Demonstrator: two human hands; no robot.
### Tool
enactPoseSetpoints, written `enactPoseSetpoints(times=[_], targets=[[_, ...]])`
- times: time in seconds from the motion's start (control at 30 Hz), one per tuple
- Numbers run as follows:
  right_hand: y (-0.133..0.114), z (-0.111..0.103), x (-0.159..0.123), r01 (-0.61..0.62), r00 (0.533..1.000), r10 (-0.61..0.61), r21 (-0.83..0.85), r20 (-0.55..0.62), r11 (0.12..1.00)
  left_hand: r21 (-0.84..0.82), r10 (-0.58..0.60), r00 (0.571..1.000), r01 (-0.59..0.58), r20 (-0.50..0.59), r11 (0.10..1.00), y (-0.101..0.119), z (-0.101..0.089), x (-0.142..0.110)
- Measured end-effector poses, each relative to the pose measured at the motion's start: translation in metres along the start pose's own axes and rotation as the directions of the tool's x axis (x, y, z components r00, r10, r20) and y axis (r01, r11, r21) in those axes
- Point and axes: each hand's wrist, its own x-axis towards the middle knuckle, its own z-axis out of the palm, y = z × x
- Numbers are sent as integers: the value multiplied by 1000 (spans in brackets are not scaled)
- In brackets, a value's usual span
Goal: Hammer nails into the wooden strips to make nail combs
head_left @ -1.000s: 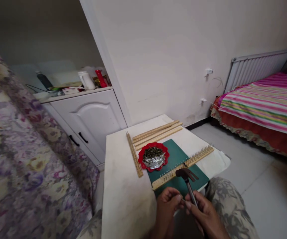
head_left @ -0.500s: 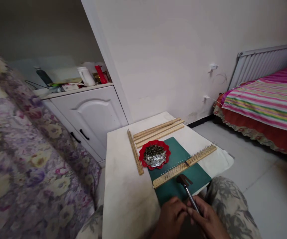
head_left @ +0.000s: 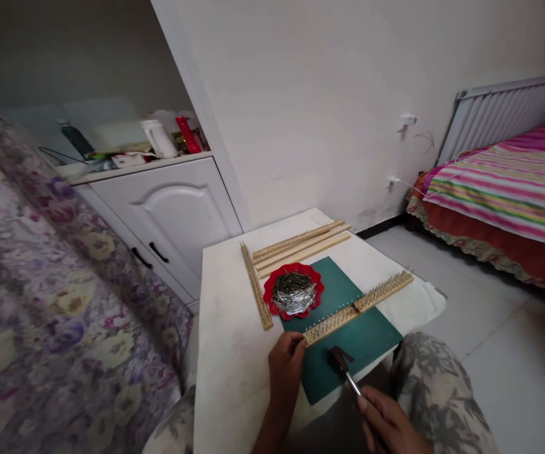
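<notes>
A wooden strip (head_left: 361,304) studded with a row of nails lies across a green mat (head_left: 348,334) on a white table (head_left: 234,353). My left hand (head_left: 285,366) is closed in a pinch at the strip's near left end; what it holds is too small to name. My right hand (head_left: 385,421) grips the handle of a small hammer (head_left: 343,367), whose head hovers over the mat just below the strip. A red dish (head_left: 293,292) full of loose nails sits on the mat's far corner.
Several plain wooden strips (head_left: 300,246) lie at the table's far side, and one more (head_left: 256,294) lies left of the dish. A floral sofa (head_left: 55,277) is at left, a white cabinet (head_left: 168,214) behind, a striped bed (head_left: 503,189) at right. My knee (head_left: 437,384) is beside the table.
My left hand has left the hammer and moved forward to the nailed strip's left end. The hammer has dropped lower and nearer, now held by my right hand alone.
</notes>
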Motion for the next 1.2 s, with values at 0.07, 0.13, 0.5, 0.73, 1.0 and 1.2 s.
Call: enactPoseSetpoints(times=[0.07,0.13,0.5,0.73,1.0,1.2], targets=[[-1,0,-1,-6,1000,6,-4,-24,1000,63,53,998,-52,-22,997,-1,2,4],[-3,0,-2,2,999,-2,-2,-32,1000,112,89,996,-86,-19,990,-2,4,6],[-1,-1,1,-35,999,35,1,-12,999,153,123,992,-122,2,981,-1,4,6],[0,0,2,-12,1000,13,3,-23,1000,202,126,991,-131,40,971,-4,6,5],[-25,-5,-5,16,1000,-16,-43,14,999,273,156,986,-164,52,948,-6,7,4],[-63,3,1,81,996,-80,-44,32,996,234,168,984,-178,59,956,-7,8,4]])
